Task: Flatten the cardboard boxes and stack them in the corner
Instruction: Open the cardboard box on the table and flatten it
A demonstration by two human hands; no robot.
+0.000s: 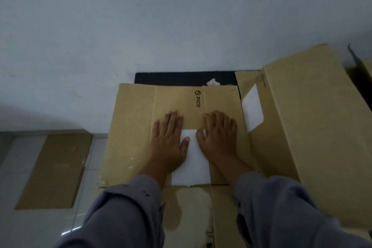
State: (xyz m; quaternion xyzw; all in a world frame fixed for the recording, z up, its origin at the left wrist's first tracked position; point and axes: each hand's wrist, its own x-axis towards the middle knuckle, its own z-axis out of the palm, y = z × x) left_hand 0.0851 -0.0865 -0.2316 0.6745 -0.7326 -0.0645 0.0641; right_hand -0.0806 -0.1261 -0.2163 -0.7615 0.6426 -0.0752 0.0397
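Note:
A flattened brown cardboard box (132, 127) printed "PICO" lies on the floor against the wall, with a white label (193, 167) on its middle. My left hand (168, 137) and my right hand (219, 137) rest palm down on it, fingers spread, either side of the label and holding nothing. To the right stands a brown box (314, 127), still folded up and tilted, with a white label (252, 106) on its side. A dark flat sheet (181, 77) shows from under the flattened box at the wall.
Another flattened cardboard piece (58, 169) lies on the white tiled floor (30, 227) at the left. A pale wall (181, 16) fills the top of the view. My grey sleeves cover the lower part of the cardboard.

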